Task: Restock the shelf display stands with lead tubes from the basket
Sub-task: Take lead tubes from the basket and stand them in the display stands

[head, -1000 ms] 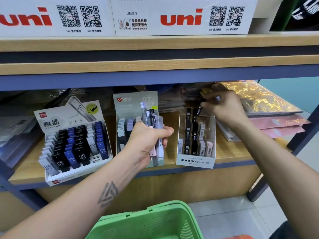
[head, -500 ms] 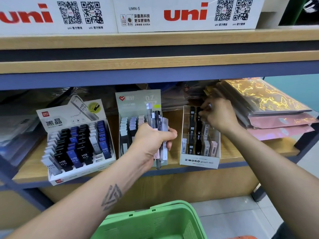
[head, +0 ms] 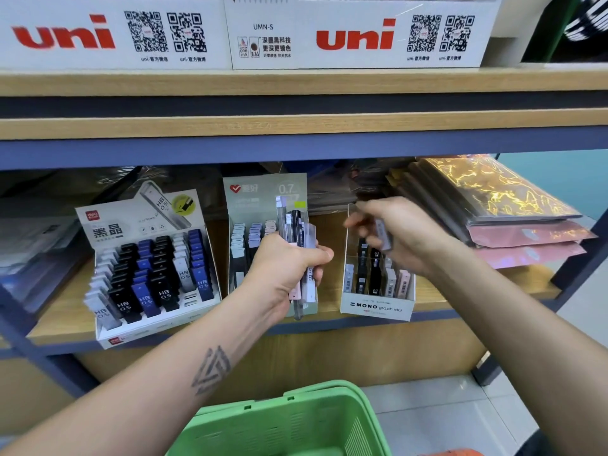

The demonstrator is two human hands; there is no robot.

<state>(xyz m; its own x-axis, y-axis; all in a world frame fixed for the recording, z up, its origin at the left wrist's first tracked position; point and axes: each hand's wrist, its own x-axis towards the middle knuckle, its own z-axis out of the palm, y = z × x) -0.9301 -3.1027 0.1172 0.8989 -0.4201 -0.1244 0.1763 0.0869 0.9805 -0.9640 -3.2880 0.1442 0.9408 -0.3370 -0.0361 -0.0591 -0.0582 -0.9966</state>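
My left hand (head: 286, 268) grips a bundle of lead tubes (head: 293, 225), clear, black, pink and white, upright in front of the grey-green 0.7 display stand (head: 263, 190). My right hand (head: 406, 235) is blurred above the clear MONO graph stand (head: 378, 307). Its fingers point left and pinch what looks like a grey lead tube (head: 383, 234). Black, grey and pink tubes stand in the MONO stand. At the bottom edge is the green basket (head: 296, 422); its inside is hidden.
A white stand (head: 108, 337) full of black, blue and grey HB 0.5 tubes sits at the left of the wooden shelf (head: 437, 291). Shiny gold and pink packets (head: 513, 225) are stacked at the right. White uni boxes (head: 355, 37) fill the shelf above.
My right hand has come away from the back of the MONO stand, up and towards me, and now shows a grey tube. My left hand still holds its bundle.
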